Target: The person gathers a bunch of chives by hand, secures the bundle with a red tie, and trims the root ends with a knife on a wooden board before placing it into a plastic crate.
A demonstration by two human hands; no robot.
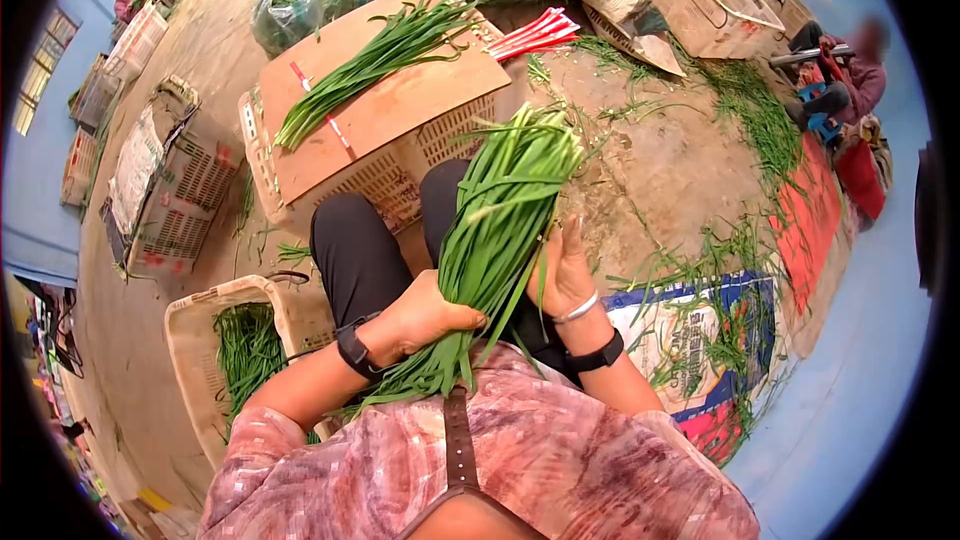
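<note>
A thick bunch of garlic chives (510,210) stands slanted over my lap, pale cut ends up and leafy tips hanging towards my shirt. My left hand (430,315) is wrapped round its lower part, thumb across the leaves. At the bunch's right side, my right hand (567,275) has its fingers bent against the stalks, partly hidden by leaves. In front of my knees, a smaller bunch of chives (375,70) lies on a brown board (420,105) over an upturned crate. A red-and-white strip (325,110) runs under that bunch, and more such strips (535,33) lie at the board's right corner.
A crate of chives (185,340) stands by my left elbow. Another crate (185,200) is farther left. Bags of greens (325,0) and a large crate (715,5) stand ahead. Loose leaves litter a printed sack (690,340) at right. Another person (850,80) sits by the wall.
</note>
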